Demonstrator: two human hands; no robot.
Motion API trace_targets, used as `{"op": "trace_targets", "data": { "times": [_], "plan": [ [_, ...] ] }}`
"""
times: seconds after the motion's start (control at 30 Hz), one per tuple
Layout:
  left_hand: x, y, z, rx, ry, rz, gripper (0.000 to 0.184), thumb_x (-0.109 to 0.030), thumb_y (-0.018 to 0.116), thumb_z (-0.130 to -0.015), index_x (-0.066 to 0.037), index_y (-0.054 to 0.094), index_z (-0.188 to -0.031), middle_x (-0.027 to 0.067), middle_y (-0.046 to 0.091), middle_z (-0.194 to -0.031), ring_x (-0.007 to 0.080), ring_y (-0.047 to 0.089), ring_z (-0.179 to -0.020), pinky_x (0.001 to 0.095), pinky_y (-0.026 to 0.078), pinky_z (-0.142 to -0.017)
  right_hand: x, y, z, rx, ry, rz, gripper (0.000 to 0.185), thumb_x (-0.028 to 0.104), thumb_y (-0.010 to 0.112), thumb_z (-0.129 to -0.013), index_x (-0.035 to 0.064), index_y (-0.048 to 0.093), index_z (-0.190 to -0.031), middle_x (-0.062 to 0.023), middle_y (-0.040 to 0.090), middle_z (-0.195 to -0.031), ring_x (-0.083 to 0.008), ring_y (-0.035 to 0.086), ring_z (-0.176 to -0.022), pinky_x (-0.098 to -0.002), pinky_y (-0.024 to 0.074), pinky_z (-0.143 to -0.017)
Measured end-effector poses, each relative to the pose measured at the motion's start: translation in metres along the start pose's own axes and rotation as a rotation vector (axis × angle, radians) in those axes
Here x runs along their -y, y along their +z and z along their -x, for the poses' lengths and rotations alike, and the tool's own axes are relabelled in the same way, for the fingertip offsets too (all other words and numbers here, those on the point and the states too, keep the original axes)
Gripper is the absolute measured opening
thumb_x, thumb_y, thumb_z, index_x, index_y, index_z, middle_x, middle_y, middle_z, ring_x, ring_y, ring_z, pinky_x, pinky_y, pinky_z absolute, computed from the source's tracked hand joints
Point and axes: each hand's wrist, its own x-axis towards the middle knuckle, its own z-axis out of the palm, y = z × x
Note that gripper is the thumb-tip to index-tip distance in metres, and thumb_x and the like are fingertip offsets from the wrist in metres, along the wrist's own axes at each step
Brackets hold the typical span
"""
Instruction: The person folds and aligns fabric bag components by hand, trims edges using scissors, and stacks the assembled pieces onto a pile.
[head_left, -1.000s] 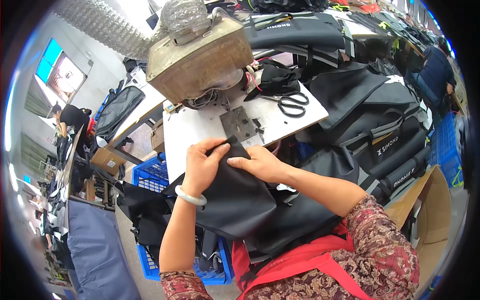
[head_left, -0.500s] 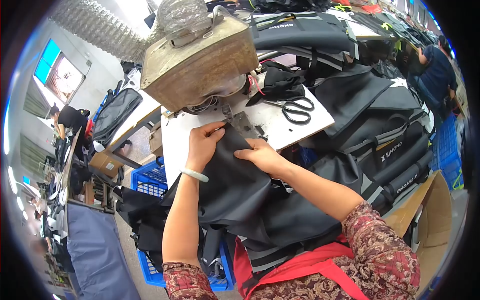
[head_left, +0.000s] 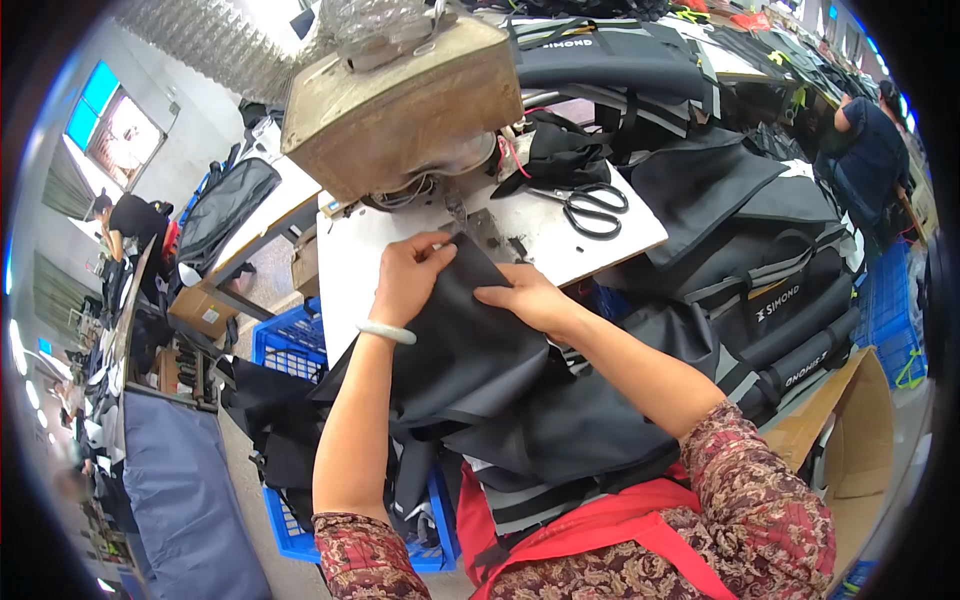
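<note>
A sheet of smooth black fabric (head_left: 460,345) hangs between my hands and drapes down over my lap. My left hand (head_left: 408,275) pinches its upper left edge between thumb and fingers. The upper right edge is gripped by my right hand (head_left: 525,298), thumb on top and fingers mostly hidden beneath. The fabric's top end reaches a small metal part (head_left: 455,208) of the machine (head_left: 400,105), at the white worktable's (head_left: 350,255) middle. Black-handled scissors (head_left: 595,210) lie on the table, right of the machine, beside a bundle of black cloth (head_left: 560,155).
Black bags marked SIMOND (head_left: 780,305) are heaped on the right. A blue crate (head_left: 290,345) stands at lower left, a cardboard box (head_left: 840,430) at lower right. A ribbed duct (head_left: 200,50) runs above. Other people work at far left (head_left: 135,225) and far right (head_left: 870,150).
Both hands keep their hold on the black fabric, with hardly any movement against the table. The whole view has shifted slightly.
</note>
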Motion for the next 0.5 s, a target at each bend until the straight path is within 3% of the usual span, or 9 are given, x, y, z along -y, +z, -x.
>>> {"op": "trace_targets", "data": {
  "times": [0.07, 0.1, 0.17, 0.27, 0.37, 0.43, 0.5],
  "plan": [
    [0.005, 0.006, 0.036, 0.05, -0.01, 0.091, 0.028, -0.016, 0.073, -0.084, 0.003, 0.071, -0.104, 0.0094, 0.07, -0.078, 0.0127, 0.062, -0.072, 0.0273, 0.049, -0.069, -0.016, -0.004, 0.025, -0.032, -0.052, 0.05, 0.033, 0.015, 0.064, -0.09, -0.0039, 0.063, -0.117, -0.0061, 0.069, -0.104, -0.0139, 0.062, -0.094, -0.0284, 0.0482, -0.086],
    [0.011, 0.003, 0.055, 0.094, 0.016, -0.047, 0.033, -0.021, 0.075, -0.083, 0.003, 0.071, -0.104, 0.0157, 0.072, -0.086, 0.0205, 0.068, -0.081, 0.0307, 0.05, -0.074, -0.026, -0.008, 0.041, -0.063, -0.102, 0.042, 0.035, 0.015, 0.065, -0.09, -0.0035, 0.062, -0.119, -0.0059, 0.068, -0.107, -0.013, 0.061, -0.097, -0.028, 0.0471, -0.089],
    [0.033, -0.003, 0.098, 0.105, 0.121, -0.242, 0.034, -0.025, 0.075, -0.081, 0.002, 0.071, -0.101, 0.0201, 0.07, -0.094, 0.0306, 0.068, -0.087, 0.036, 0.051, -0.079, -0.06, -0.033, 0.065, -0.13, -0.03, 0.139, 0.036, 0.014, 0.063, -0.092, -0.0043, 0.061, -0.123, -0.0071, 0.068, -0.113, -0.014, 0.061, -0.102, -0.0286, 0.0459, -0.093],
    [0.098, -0.018, 0.145, 0.011, 0.038, -0.431, 0.031, -0.024, 0.074, -0.08, 0.001, 0.072, -0.097, 0.0205, 0.069, -0.094, 0.0369, 0.065, -0.088, 0.0406, 0.05, -0.079, -0.116, -0.069, 0.091, -0.232, 0.073, -0.032, 0.033, 0.011, 0.063, -0.093, -0.0021, 0.06, -0.123, -0.006, 0.068, -0.114, -0.0127, 0.061, -0.103, -0.029, 0.0459, -0.093],
    [0.172, -0.042, 0.184, -0.042, -0.053, -0.737, 0.021, -0.016, 0.071, -0.08, 0.0, 0.072, -0.094, 0.0158, 0.069, -0.095, 0.0358, 0.064, -0.092, 0.044, 0.047, -0.086, -0.15, -0.089, 0.093, -0.229, 0.101, -0.038, 0.031, 0.009, 0.062, -0.093, -0.0001, 0.06, -0.122, -0.0043, 0.068, -0.112, -0.0113, 0.061, -0.102, -0.0284, 0.0464, -0.092],
    [0.224, -0.056, 0.206, -0.11, -0.142, -0.703, 0.022, -0.017, 0.07, -0.08, -0.001, 0.072, -0.095, 0.0149, 0.069, -0.096, 0.0347, 0.063, -0.095, 0.0442, 0.045, -0.09, -0.144, -0.089, 0.081, -0.211, 0.069, 0.021, 0.026, 0.011, 0.063, -0.093, -0.0002, 0.063, -0.117, -0.0039, 0.069, -0.11, -0.01, 0.062, -0.096, -0.0275, 0.0476, -0.088],
    [0.228, -0.065, 0.214, -0.121, -0.214, -0.707, 0.023, -0.018, 0.069, -0.081, 0.0, 0.071, -0.095, 0.0182, 0.069, -0.094, 0.0374, 0.064, -0.093, 0.0458, 0.048, -0.086, -0.133, -0.1, 0.062, -0.224, 0.157, 0.342, 0.026, 0.014, 0.066, -0.09, -0.0002, 0.063, -0.113, -0.0053, 0.07, -0.103, -0.0115, 0.062, -0.089, -0.0291, 0.0483, -0.083]
  ]
}}
